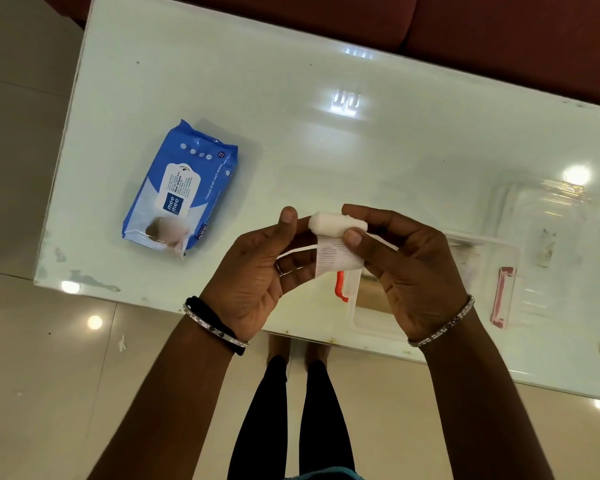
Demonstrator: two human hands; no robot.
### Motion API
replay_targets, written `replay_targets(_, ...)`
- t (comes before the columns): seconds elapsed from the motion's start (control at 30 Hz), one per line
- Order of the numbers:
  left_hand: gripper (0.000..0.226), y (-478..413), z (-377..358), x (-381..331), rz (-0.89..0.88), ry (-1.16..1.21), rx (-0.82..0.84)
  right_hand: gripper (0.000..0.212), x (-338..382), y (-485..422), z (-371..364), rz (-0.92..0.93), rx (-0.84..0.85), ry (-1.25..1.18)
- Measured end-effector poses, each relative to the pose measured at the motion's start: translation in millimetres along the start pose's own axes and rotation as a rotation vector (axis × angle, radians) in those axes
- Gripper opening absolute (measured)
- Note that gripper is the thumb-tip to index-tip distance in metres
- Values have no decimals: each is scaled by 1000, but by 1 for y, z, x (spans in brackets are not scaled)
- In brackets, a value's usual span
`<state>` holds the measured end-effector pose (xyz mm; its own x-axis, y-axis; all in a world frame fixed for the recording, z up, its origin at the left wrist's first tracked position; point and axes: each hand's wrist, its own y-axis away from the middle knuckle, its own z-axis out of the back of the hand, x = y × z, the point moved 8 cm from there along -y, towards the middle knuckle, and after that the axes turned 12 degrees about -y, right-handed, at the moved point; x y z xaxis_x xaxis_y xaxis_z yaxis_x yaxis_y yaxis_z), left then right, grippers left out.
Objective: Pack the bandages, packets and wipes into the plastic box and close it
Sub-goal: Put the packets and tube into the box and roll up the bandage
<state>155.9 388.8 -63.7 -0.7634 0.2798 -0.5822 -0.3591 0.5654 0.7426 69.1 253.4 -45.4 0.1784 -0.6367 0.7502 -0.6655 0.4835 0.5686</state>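
I am holding a white bandage roll (pixel 336 226) up in the air with both of my hands. My right hand (pixel 406 268) pinches the roll between my thumb and my fingers. A loose end of the gauze hangs down from the roll, and my left hand (pixel 260 271) has its fingers curled around that loose strip, with my thumb sticking up beside the roll. So both hands are closed on the bandage, and it is not in the box.

Under my hands is the shiny white surface (pixel 326 133). The clear plastic box (pixel 368 317) sits on it near the edge close to me, right below my hands. It is open on top and has an orange clip (pixel 340 285) on its left end. My hands hide most of the inside, so I cannot tell what is in there.

The clear lid (pixel 548 244) lies flat on the surface just to the right of the box, with a red clip (pixel 501 296) on it.

The blue pack of wet wipes (pixel 182 188) lies on the surface, well apart to the left of my hands and the box.
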Motion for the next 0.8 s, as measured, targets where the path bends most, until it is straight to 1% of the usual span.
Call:
replay_targets(0.1,33,-1,0,3,17,2,16,37,-2,1,-1,-13,28,-13)
replay_targets(0.3,21,-3,-4,9,31,36,-15,38,-2,-1,-4,12,70,-21)
replay_targets(0.4,21,-6,-7,12,47,75,-17,39,1,-4,-1,24,80,-4)
replay_targets(0.5,28,-6,-7,17,91,108,-33,39,3,-5,-1,44,97,58)
replay_targets(0.6,41,-5,-6,18,113,62,-35,37,1,-6,-2,52,110,85)
replay_targets(0.7,47,-6,-6,13,69,21,-45,35,-3,-5,-1,21,108,51)
replay_targets(0.8,48,-8,-3,9,39,-7,-72,34,-6,-4,0,-5,95,5)
